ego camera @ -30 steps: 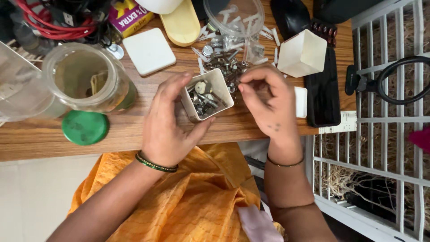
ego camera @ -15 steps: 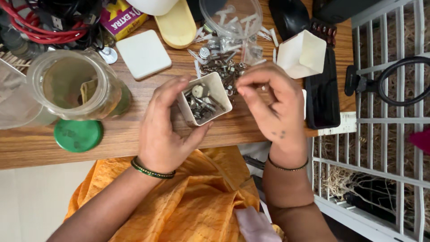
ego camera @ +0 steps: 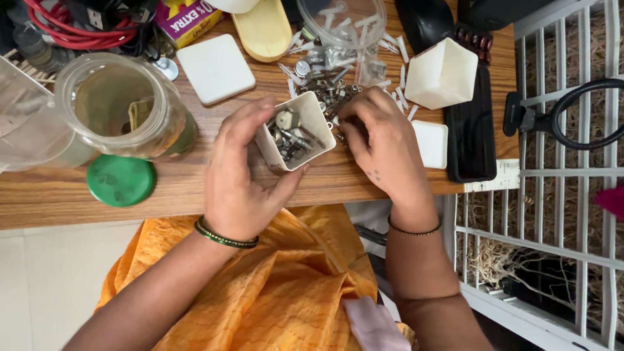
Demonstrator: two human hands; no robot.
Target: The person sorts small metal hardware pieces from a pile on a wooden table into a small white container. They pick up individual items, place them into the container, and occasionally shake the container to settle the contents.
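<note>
Wooden desk [ego camera: 195, 188] fills the upper half of the frame; an orange garment covers the lap below it. At centre frame, the left hand [ego camera: 237, 179] grips a small white square cup [ego camera: 296, 133], thumb on the near wall and fingers curled round the far side, holding it tilted just above the desk edge. The cup contains screws and other small metal parts. The right hand [ego camera: 383, 146] lies immediately right of the cup, fingers curled down onto a loose pile of screws and plastic wall plugs [ego camera: 331, 71] on the desk; whether it pinches a piece cannot be told. A clear glass jar [ego camera: 120, 107] lies at left, with a green lid [ego camera: 120, 180] flat beside it. A second white cup [ego camera: 442, 73] stands at upper right. A white metal rack [ego camera: 559, 195] occupies the right edge.
</note>
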